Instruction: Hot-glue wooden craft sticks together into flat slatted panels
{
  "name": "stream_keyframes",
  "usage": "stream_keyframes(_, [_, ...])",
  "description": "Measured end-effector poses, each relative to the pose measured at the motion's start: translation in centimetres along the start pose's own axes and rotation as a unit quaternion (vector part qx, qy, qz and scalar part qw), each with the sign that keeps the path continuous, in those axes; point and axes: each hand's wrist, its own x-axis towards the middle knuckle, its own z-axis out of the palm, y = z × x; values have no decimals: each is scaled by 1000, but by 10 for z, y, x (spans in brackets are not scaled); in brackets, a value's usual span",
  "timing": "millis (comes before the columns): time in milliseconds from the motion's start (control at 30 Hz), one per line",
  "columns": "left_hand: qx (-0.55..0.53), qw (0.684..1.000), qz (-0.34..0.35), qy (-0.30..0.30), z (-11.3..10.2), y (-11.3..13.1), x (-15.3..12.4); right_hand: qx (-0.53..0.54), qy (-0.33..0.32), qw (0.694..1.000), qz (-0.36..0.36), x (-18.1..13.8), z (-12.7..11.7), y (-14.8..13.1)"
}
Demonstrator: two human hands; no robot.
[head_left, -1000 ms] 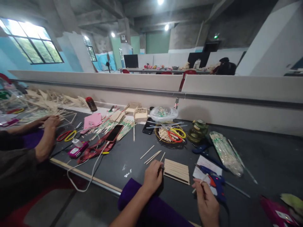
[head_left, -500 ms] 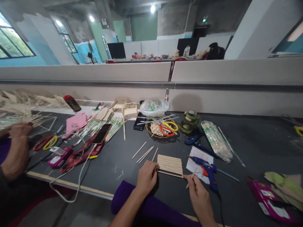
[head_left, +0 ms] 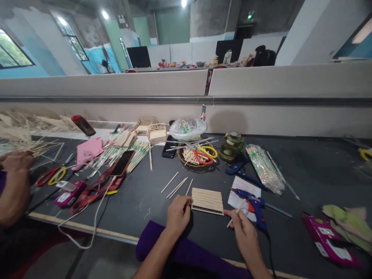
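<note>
A small panel of pale wooden sticks laid side by side (head_left: 207,198) lies on the dark table in front of me. Along its near edge runs one more wooden stick (head_left: 207,212), with a narrow dark gap between. My left hand (head_left: 178,214) is closed at the left end of this stick, its fingertips partly hidden. At the right end, a finger of my right hand (head_left: 243,228) touches the corner, while that hand pinches a short stick (head_left: 231,220) slanting upward. Several loose sticks (head_left: 177,188) lie beyond my left hand.
Right of the panel, a blue glue gun (head_left: 250,199) rests on white paper (head_left: 238,182). Behind are a basket of stick pieces (head_left: 188,157) with scissors (head_left: 205,155), a green jar (head_left: 231,146) and bagged sticks (head_left: 266,168). Another person's hand (head_left: 19,161) works at far left.
The whole view has shifted slightly. Both my hands stay at the ends of the near stick, and the short stick remains in my right hand.
</note>
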Motion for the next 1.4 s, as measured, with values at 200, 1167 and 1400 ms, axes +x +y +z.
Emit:
stream_keyframes(200, [-12,999,-16,33,-1,-1,-1,-43,-14,999,-27,-2,-6,-7])
stream_keyframes(1167, [246,960,-72,113,-23,-20,24,-195,-179,953,-144,66,120,-121])
stream_keyframes(1400, [224,960,-136,95,-30,-30,28,-205,-195,942,-180,47,125,-136])
